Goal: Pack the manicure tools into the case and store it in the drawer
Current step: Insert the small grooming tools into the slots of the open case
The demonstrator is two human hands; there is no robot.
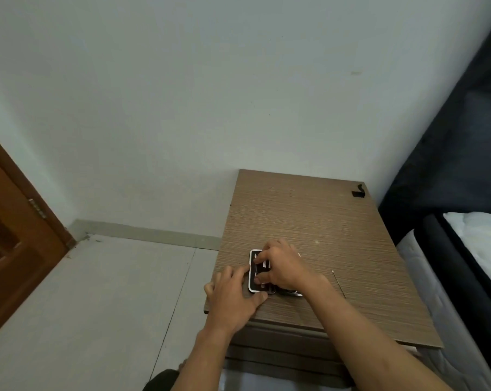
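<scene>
Case (256, 277) lies open on the bench (323, 221) at my 12 o'clock, small, light and rigid, likely to skate. My left hand (233, 292) rests flat, bracing its 9 o'clock edge; my right hand (281, 266) fingers (262, 277) press thin, slippery tools (264, 263) into it.

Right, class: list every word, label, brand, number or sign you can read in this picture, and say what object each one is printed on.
None: no readable text anywhere in the head view.
Open black manicure case with white rim: no lettering shows; both hands cover much of it.
Small black clip-like object at the far corner of the wood-grain bedside cabinet: too small to tell.
Brown wooden door, pale wall, dark bed frame: plain.
</scene>
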